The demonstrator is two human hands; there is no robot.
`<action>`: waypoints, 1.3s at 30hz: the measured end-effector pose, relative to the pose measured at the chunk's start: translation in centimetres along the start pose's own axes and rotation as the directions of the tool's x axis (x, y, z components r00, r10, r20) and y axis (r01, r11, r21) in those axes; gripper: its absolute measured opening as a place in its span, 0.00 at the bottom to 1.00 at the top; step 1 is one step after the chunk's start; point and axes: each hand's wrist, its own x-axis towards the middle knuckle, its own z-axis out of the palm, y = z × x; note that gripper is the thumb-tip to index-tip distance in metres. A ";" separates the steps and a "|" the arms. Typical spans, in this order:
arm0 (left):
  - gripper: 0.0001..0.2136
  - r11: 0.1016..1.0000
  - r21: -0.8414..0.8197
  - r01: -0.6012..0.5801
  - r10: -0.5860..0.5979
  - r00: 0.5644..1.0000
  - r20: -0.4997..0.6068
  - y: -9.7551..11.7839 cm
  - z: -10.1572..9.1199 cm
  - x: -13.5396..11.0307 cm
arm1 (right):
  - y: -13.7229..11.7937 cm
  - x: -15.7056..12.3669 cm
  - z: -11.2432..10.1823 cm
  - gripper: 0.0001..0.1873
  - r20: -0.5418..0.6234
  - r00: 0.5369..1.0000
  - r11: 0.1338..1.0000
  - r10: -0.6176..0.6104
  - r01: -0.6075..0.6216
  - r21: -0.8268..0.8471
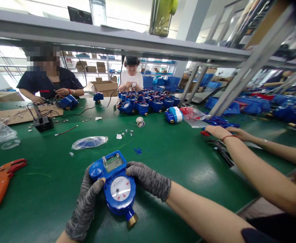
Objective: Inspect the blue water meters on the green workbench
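Note:
A blue water meter [120, 187] with a white round dial, a small display and a brass threaded end is held over the green bench. My left hand [88, 197], in a grey fingerless glove, grips its left side with the thumb on the front below the blue dome. At the upper right side of the meter, my right hand [148, 177], gloved the same way, is closed on the casing. The fingers behind the meter are hidden. Several small blue bits [137, 151] and a clear bag of blue parts [90, 143] lie beyond it.
Orange cutting pliers [6, 180] lie at left. Several blue meters [148, 103] crowd the bench's far side, with a wire spool [140, 122] nearer. A co-worker's hands [220, 132] work at right. Two other people sit opposite. A metal shelf [127, 37] crosses overhead.

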 end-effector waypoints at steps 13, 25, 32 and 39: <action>0.29 0.998 -0.058 0.033 -0.031 0.999 0.038 0.7 0.6 -0.1 | 1.6 3.3 -11.3 0.12 -0.479 0.777 0.302 -0.410 -0.379 -0.874; 0.30 0.998 -0.057 0.020 -0.018 0.999 0.048 0.8 0.6 0.0 | 1.4 1.9 -10.9 0.10 -0.469 0.808 0.204 -0.356 -0.422 -0.883; 0.29 0.999 -0.035 0.004 -0.002 0.998 0.060 0.8 0.5 -0.1 | 1.4 1.8 -10.7 0.11 -0.526 0.774 0.232 -0.353 -0.472 -0.851; 0.23 0.999 -0.052 0.012 -0.008 0.996 0.088 1.1 0.8 0.0 | 1.4 1.4 -10.6 0.11 -0.520 0.789 0.239 -0.326 -0.464 -0.853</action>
